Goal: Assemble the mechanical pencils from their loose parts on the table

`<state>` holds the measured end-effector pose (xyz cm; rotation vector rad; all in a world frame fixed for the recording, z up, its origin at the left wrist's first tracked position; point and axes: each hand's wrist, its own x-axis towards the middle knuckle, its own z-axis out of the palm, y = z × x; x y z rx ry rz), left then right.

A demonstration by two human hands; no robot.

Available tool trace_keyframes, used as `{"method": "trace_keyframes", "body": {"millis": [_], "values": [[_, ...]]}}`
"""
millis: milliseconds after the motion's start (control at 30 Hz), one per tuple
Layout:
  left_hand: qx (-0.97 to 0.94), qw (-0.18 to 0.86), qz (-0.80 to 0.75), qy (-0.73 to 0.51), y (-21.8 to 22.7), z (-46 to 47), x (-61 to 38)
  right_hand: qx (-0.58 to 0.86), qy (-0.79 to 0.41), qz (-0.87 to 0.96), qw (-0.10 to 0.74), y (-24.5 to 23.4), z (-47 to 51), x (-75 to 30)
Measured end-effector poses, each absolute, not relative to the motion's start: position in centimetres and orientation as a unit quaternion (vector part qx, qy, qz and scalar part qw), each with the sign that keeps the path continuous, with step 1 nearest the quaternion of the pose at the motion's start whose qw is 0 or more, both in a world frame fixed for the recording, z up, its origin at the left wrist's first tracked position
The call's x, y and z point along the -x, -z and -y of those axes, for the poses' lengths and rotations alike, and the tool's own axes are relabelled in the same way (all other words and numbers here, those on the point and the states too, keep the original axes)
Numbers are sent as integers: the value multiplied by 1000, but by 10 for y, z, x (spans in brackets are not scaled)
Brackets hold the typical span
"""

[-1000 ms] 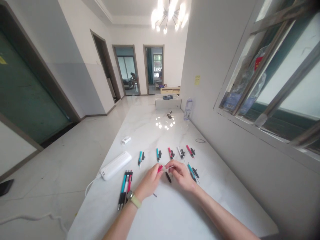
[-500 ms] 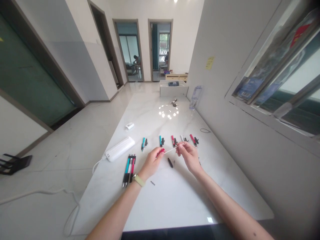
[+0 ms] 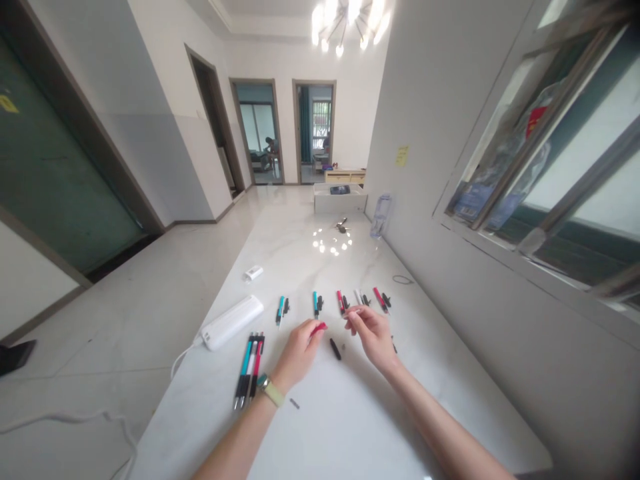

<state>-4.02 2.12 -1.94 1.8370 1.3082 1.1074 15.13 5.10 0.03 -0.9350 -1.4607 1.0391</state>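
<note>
My left hand (image 3: 300, 350) is closed on a red pen barrel (image 3: 319, 327) just above the white marble table (image 3: 350, 413). My right hand (image 3: 369, 330) pinches a thin white pen refill (image 3: 351, 311), held apart from the barrel. A black pen piece (image 3: 335, 349) lies on the table between my hands. Beyond them runs a row of taken-apart pens (image 3: 345, 301) in teal, red and white, each beside a black part. Three whole pens (image 3: 249, 370) lie together to the left of my left wrist.
A white oblong device (image 3: 231, 322) with a cord lies at the left. A small white block (image 3: 253, 273), keys (image 3: 341, 227), a clear bottle (image 3: 379, 216) and a white box (image 3: 340, 198) stand farther back. The wall (image 3: 475, 280) borders the table's right side. A tiny dark piece (image 3: 295, 403) lies near my left forearm.
My right hand has drawn the white refill out of the red barrel and away to the right. The camera tipped down, then back up.
</note>
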Motion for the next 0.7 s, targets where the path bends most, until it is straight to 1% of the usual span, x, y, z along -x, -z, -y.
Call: {"method": "trace_keyframes", "body": {"millis": [400,600,700], "values": [[-718,286,-495,-397,15,-20,39,403,-407,611,547,-2,-52,-155],[-743,272,-480,-379,16,-18,37,387,-456,661,454,7,-45,-142],[-748,268,-483,-368,15,-16,36,383,-461,670,438,11,-43,-137]]}}
